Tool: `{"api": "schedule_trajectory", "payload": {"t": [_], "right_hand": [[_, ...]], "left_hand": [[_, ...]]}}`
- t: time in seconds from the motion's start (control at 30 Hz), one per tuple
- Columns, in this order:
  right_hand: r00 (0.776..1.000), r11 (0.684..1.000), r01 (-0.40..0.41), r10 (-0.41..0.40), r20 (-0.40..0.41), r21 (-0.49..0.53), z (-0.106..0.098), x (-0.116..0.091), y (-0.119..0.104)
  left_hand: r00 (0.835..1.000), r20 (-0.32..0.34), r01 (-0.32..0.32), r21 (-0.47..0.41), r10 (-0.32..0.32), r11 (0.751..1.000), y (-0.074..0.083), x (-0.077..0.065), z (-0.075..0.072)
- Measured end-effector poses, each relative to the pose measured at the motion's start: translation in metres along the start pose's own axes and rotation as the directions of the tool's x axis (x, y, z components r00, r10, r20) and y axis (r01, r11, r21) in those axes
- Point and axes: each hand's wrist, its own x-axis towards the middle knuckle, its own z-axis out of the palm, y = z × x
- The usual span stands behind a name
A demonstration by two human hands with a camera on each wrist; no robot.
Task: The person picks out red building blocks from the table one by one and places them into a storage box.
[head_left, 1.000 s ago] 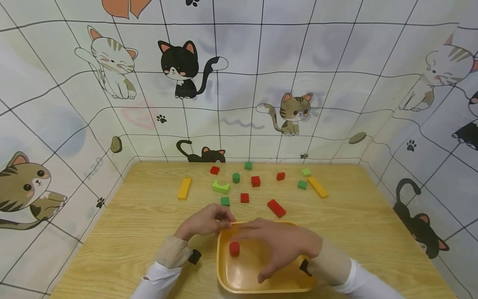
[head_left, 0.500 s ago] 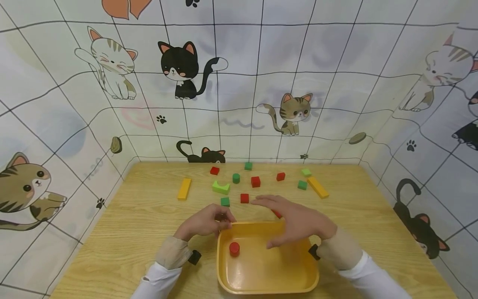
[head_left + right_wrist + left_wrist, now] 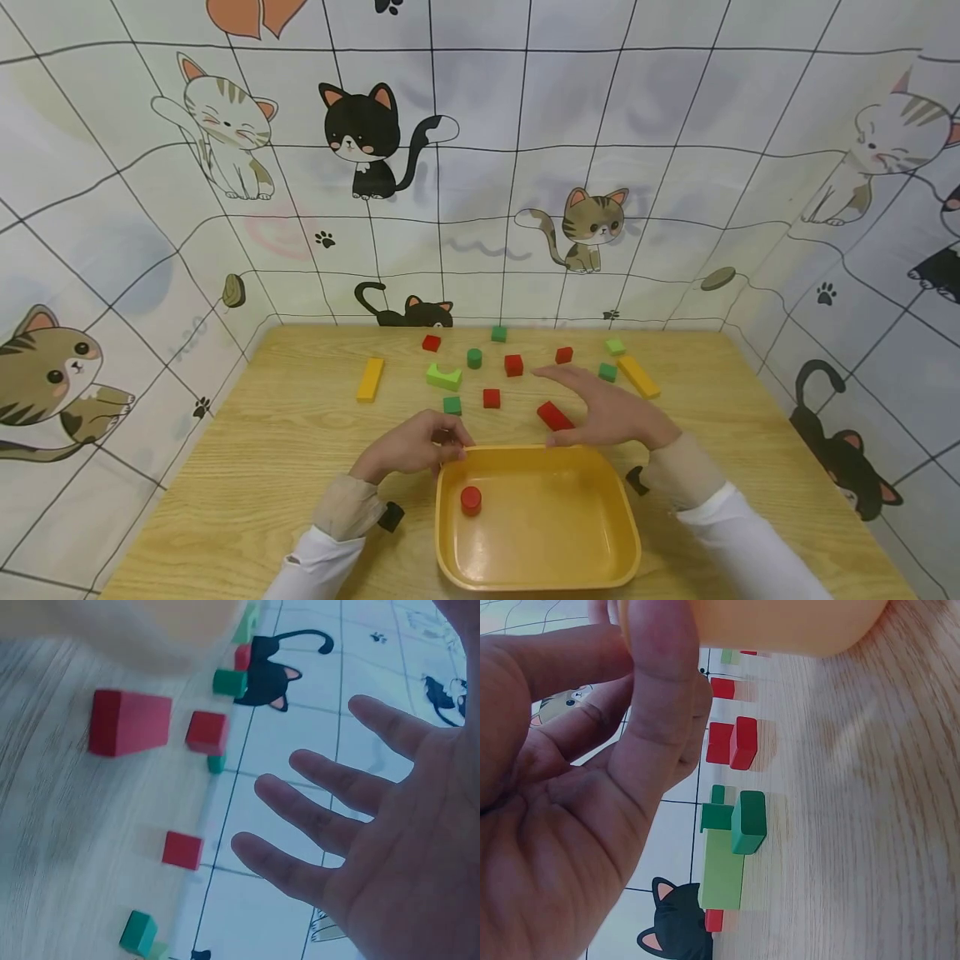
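Note:
A yellow plastic tray (image 3: 551,537) stands at the table's front, with a red cylinder block (image 3: 471,501) inside at its left. My left hand (image 3: 411,446) pinches the tray's back left corner between thumb and fingers; in the left wrist view its fingers (image 3: 664,690) lie against the tray wall. Past the tray's back right edge, my right hand (image 3: 615,412) hovers with fingers spread and holds nothing. A long red block (image 3: 553,414) lies beneath and beside that hand, partly overlapped by its thumb. In the right wrist view the fingers (image 3: 307,814) are apart from every block.
Behind the tray lie red cubes (image 3: 513,365), green cubes (image 3: 452,405), a green cylinder (image 3: 474,358) and a light green arch block (image 3: 444,377). Yellow planks lie at left (image 3: 371,379) and right (image 3: 638,376). A cat-print cloth (image 3: 480,250) walls the table (image 3: 300,433).
My right hand has moved from over the tray, back and to the right, to beside the long red block. The left hand stays on the tray corner.

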Motion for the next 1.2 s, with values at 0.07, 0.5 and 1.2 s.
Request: {"api": "schedule_trajectory", "payload": {"t": [0.07,0.5,1.2], "right_hand": [[1.0,1.0,-0.013,0.013,-0.01,0.007,0.0,0.002,0.006],[0.999,1.0,-0.02,0.02,-0.035,-0.02,0.021,0.02,0.045],[0.999,0.993,0.029,-0.025,0.033,-0.117,0.038,0.036,0.041]], "left_hand": [[1.0,-0.001,0.0,0.0,0.0,1.0,0.0,0.0,0.0],[1.0,-0.001,0.01,-0.005,-0.01,1.0,0.001,-0.001,0.001],[1.0,-0.011,0.02,-0.006,-0.02,1.0,0.001,-0.001,0.001]]}}
